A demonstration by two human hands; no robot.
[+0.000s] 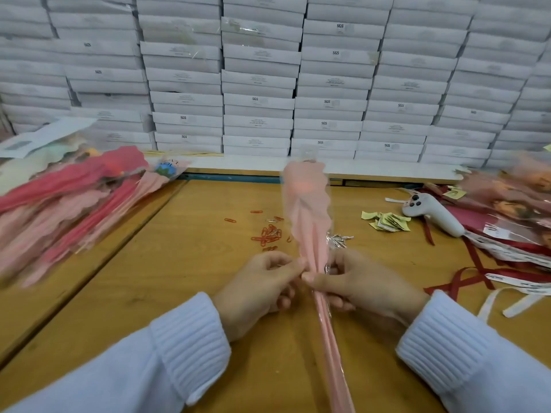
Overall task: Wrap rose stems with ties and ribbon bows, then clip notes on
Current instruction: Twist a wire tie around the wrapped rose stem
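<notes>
Head | left hand [256, 290], right hand [365, 286] pinch rose [307, 204] | slim pink film-sleeved cone

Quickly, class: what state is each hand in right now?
Left hand: closed, pinching the wrapped rose at its stem.
Right hand: closed, gripping the same rose beside a silver tie.
</notes>
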